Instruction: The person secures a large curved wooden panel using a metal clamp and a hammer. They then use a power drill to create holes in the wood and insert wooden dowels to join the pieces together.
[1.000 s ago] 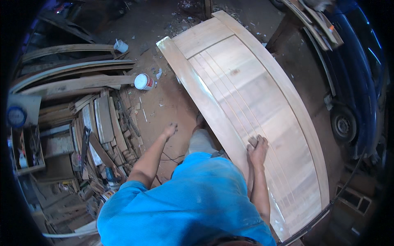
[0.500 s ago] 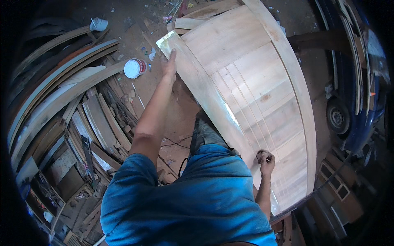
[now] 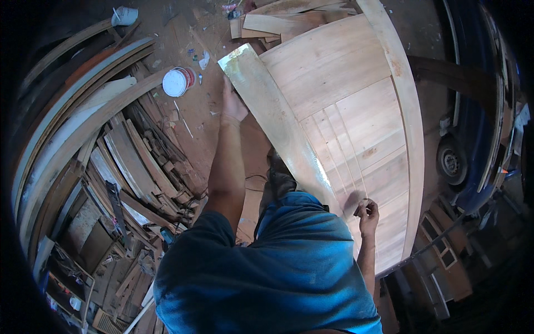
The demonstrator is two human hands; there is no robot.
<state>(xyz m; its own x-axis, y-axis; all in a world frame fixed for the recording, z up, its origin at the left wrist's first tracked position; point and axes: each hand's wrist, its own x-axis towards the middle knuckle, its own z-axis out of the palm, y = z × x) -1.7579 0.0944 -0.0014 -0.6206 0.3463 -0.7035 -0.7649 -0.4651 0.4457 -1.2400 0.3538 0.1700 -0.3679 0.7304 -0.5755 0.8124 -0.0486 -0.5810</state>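
A pale wooden panel (image 3: 361,122) lies broad face up just right of the person, running from the upper middle of the view toward the lower right. A wide board (image 3: 278,106) borders its left side, with whitish, shiny patches at the far corner and farther down its inner edge. Thin parallel lines run lengthwise across the middle, and a brownish patch marks the wood to their right.

The left hand (image 3: 233,106) touches the outer edge of this border near the far end; its fingers pass partly out of sight there, so how tightly they close cannot be told. The right hand (image 3: 368,216) is over the near part of the panel, its fingers curled in on a small dark piece (image 3: 357,211) whose kind is too blurred to make out.

The person wears a blue shirt (image 3: 267,267) and stands along the panel's left side. Farther left, on the brown floor (image 3: 206,106), stands a bucket with a white lid (image 3: 175,83), near a large stack of curved and straight boards (image 3: 133,156). More loose boards (image 3: 289,22) lie beyond the panel's far end. Well to the right is a dark blue vehicle (image 3: 478,128), its wheel (image 3: 451,161) facing the panel.
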